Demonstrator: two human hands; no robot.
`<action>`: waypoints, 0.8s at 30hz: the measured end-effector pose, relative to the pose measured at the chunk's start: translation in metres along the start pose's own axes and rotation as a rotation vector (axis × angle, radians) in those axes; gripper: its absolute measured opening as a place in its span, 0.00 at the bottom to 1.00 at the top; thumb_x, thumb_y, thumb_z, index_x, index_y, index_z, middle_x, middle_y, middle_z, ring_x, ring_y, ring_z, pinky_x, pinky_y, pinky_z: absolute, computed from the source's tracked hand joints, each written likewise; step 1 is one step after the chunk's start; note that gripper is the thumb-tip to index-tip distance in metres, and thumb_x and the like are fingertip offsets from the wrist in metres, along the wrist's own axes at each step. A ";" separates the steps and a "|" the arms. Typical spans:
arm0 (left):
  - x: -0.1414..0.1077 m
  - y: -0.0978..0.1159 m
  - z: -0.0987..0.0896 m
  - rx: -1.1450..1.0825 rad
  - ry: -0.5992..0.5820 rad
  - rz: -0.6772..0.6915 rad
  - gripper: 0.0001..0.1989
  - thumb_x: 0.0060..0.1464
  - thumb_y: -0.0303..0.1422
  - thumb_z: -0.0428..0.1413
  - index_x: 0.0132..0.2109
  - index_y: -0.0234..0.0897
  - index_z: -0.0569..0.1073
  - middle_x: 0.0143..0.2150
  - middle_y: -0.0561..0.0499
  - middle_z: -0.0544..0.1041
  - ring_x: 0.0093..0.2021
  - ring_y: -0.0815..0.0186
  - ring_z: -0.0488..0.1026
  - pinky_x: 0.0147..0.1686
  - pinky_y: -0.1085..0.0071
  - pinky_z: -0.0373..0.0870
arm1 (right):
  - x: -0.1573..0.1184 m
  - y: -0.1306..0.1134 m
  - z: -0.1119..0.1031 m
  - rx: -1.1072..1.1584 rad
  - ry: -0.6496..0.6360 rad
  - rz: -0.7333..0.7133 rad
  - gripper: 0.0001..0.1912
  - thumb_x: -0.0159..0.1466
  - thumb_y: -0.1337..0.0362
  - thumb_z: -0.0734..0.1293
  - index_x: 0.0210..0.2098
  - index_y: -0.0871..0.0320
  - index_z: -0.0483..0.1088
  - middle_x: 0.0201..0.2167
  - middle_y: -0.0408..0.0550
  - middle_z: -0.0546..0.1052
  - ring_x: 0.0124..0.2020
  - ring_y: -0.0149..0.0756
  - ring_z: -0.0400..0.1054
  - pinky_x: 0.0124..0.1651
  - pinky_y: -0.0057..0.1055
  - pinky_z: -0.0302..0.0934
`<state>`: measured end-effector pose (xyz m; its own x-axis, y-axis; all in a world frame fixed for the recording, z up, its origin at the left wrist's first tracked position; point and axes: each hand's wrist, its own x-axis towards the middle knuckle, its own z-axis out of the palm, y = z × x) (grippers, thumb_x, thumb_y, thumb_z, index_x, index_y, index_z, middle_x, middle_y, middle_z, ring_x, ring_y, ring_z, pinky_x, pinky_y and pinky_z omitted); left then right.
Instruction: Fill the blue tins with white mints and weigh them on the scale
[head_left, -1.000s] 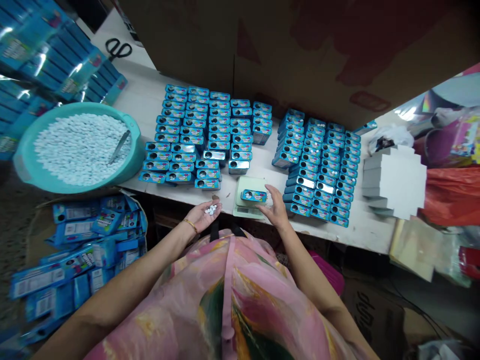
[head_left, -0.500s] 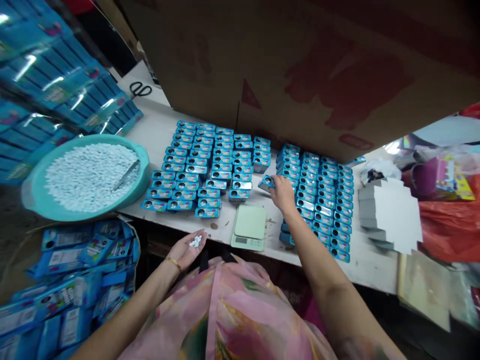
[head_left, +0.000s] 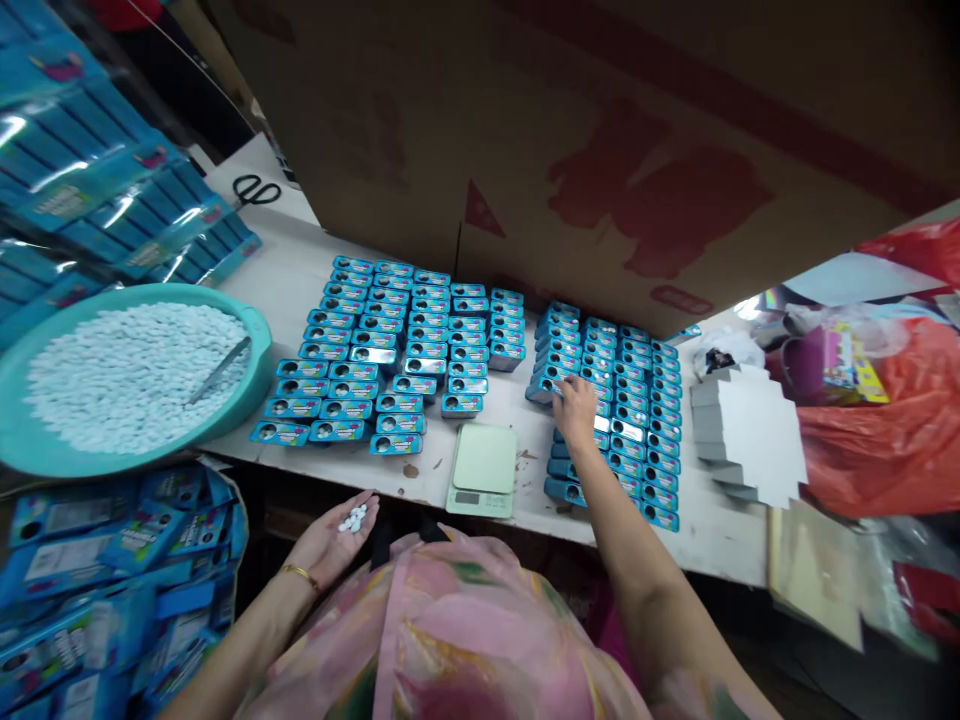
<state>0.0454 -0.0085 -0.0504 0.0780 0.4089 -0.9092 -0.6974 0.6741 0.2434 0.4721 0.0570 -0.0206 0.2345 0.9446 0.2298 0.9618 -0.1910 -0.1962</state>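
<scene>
My left hand (head_left: 330, 545) is palm up at the table's front edge, fingers slightly curled, cupping several small white candies (head_left: 353, 518). With its fingers closed, my right hand (head_left: 576, 412) grips a small blue candy box (head_left: 541, 389) at the near end of the leftmost row in the right-hand group. Rows of the same blue boxes (head_left: 628, 432) stand tight together around and beyond it. To its left sits a pale green kitchen scale (head_left: 485, 458); its display cannot be read. Another group of blue boxes (head_left: 349, 390) stands farther left.
A turquoise basin (head_left: 259, 375) of white candies, with a metal tool (head_left: 217, 370) in it, stands left. Flattened blue boxes (head_left: 112, 570) lie below. A large carton (head_left: 450, 130) rises behind. Scissors (head_left: 256, 190) lie back left; white cardboard (head_left: 750, 440) is stacked right.
My right hand has moved the blue box from above the scale to the right-hand rows. My left hand still cups the candies. The whole view has shifted a little.
</scene>
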 end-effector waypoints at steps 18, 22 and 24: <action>-0.027 -0.026 0.034 0.073 -0.115 -0.093 0.10 0.51 0.19 0.48 0.40 0.26 0.70 0.33 0.39 0.74 0.33 0.61 0.75 0.32 0.69 0.75 | -0.080 -0.078 -0.037 0.006 -0.319 -0.562 0.12 0.59 0.74 0.57 0.34 0.57 0.69 0.49 0.52 0.64 0.43 0.42 0.56 0.39 0.38 0.58; -0.025 -0.029 0.045 0.096 -0.137 -0.118 0.11 0.51 0.20 0.48 0.41 0.26 0.70 0.33 0.39 0.74 0.33 0.62 0.75 0.32 0.69 0.75 | -0.104 -0.110 -0.035 0.064 -0.363 -0.564 0.10 0.58 0.74 0.58 0.33 0.56 0.68 0.47 0.49 0.65 0.42 0.40 0.58 0.40 0.36 0.59; -0.024 -0.028 0.047 0.110 -0.156 -0.122 0.11 0.51 0.20 0.48 0.42 0.27 0.70 0.33 0.39 0.74 0.33 0.62 0.75 0.32 0.69 0.75 | -0.108 -0.113 -0.033 0.091 -0.364 -0.533 0.12 0.59 0.74 0.58 0.37 0.56 0.68 0.48 0.49 0.65 0.42 0.39 0.58 0.41 0.35 0.60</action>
<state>0.0972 -0.0083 -0.0195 0.2721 0.4047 -0.8730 -0.5950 0.7838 0.1779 0.3424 -0.0323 0.0079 -0.3496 0.9368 -0.0162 0.9135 0.3370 -0.2278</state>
